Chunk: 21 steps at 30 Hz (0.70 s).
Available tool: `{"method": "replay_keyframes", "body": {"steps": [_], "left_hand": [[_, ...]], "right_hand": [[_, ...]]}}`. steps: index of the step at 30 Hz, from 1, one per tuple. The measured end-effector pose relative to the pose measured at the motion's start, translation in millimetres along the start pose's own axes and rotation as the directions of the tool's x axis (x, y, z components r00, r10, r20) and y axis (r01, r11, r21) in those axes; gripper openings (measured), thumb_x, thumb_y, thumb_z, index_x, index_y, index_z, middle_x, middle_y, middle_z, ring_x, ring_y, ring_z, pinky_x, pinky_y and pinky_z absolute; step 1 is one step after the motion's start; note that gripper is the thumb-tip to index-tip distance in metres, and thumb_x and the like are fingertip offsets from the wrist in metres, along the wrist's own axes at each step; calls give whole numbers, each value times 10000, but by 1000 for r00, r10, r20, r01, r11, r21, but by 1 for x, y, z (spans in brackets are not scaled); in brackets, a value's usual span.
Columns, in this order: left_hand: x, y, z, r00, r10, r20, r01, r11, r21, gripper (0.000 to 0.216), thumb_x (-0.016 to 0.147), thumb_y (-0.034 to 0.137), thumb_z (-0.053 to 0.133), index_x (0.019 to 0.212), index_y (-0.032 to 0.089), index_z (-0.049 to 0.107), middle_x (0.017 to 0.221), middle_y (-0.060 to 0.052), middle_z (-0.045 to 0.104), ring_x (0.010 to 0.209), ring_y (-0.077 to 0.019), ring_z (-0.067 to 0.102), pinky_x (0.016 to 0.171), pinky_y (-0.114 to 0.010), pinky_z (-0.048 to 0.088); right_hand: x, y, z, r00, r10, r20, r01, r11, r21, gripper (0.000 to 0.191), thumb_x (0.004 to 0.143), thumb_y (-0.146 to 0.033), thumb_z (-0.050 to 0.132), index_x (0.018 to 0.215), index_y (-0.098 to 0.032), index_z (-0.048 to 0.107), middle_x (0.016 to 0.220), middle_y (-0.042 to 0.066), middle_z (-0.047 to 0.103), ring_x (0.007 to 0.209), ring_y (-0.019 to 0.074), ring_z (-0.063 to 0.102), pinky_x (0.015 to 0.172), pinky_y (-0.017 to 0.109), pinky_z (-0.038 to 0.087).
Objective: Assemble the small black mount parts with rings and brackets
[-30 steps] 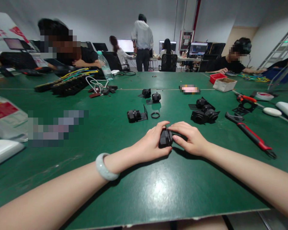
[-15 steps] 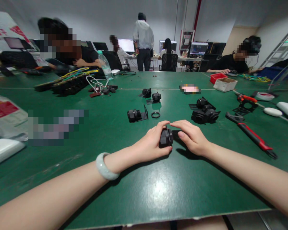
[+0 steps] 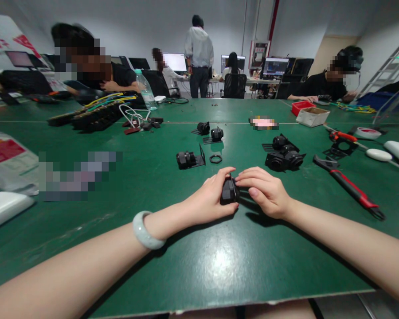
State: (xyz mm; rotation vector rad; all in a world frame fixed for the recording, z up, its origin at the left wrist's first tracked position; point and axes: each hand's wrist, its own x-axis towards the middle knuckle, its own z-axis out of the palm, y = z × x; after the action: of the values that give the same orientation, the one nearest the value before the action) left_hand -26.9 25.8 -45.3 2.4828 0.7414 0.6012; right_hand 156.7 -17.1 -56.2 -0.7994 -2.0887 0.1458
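On the green table, my left hand (image 3: 213, 195) is wrapped round a black cable gland (image 3: 229, 190), with its fingers over the far side and the thumb at the near side. My right hand (image 3: 266, 190) is just to the right. Its fingers are stretched toward the gland's right end, and the thumb is held apart from it. Whether those fingertips touch the gland is hard to make out. Beyond the hands lies a black hexagonal nut (image 3: 216, 158), beside a gland on a bent black bracket (image 3: 190, 159).
Two more bracketed glands (image 3: 216, 134) lie farther back, and a cluster of them (image 3: 284, 155) at right. A red-handled adjustable wrench (image 3: 354, 190) rests near my right arm. Small boxes (image 3: 311, 116), a water bottle (image 3: 146, 91) and cable bundles (image 3: 99, 110) stand farther off. Co-workers sit across the table.
My right hand's fingers have shifted slightly and bent more by the gland's right end. The left hand keeps its hold on the gland in the same place.
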Motion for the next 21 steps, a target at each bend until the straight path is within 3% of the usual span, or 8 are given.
{"method": "replay_keyframes", "body": {"steps": [17,21], "left_hand": [[0,2,0,1000,6,-17,-6,1000,-16,674,618,253,570,1196,178,231,1113,-102,442,1004,-227,455,866,-380,356],[0,2,-1,1000,5,-10,-5,1000,-10,688,617,262,574,1201,173,223,1100,-104,446,1000,-225,456,865,-378,357]], "right_hand": [[0,8,7,985,152,84,-138,979,-152,295,822,-300,377,1037,-157,519,1089,90,507,1048,194,406,904,393,338],[1,6,5,986,160,46,-153,980,-125,329,820,-302,374,1097,-148,465,1077,99,512,1034,192,422,891,392,352]]}}
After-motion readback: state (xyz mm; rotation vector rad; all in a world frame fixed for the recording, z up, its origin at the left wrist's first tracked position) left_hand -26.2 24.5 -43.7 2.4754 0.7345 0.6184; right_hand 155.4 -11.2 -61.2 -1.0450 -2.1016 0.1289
